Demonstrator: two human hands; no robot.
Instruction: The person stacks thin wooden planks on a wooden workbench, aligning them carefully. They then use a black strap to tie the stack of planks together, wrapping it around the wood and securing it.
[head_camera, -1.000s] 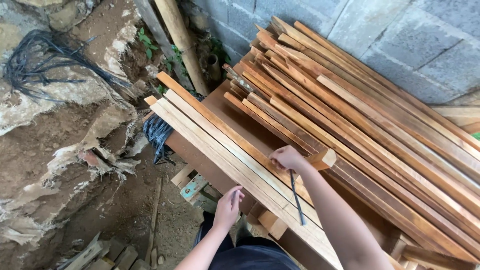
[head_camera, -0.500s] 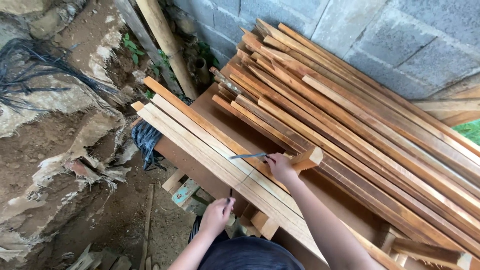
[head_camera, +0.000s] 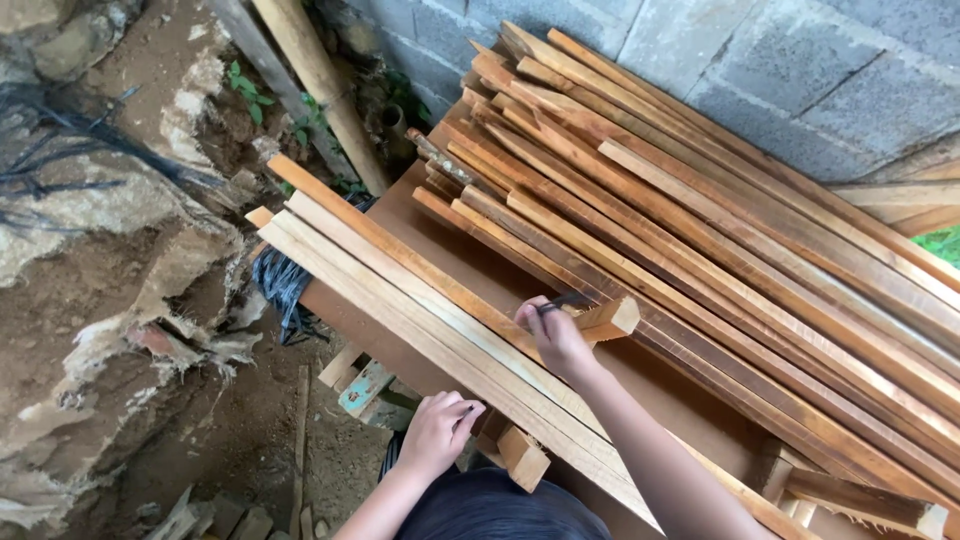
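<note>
Now right hand (head_camera: 553, 335) outstretched, grip clenched on a thin tool (head_camera: 562, 302); left hand (head_camera: 437, 435) grasping the plank edge (head_camera: 470, 385)

The long slats (head_camera: 700, 250) filling the centre and right of the frame are bare sawn wood, matt and reddish-brown; those at the near edge (head_camera: 400, 300) are paler. The wall (head_camera: 800, 70), upper right, is rough grey concrete block. At left, crumbly matt earth (head_camera: 120, 320).
</note>
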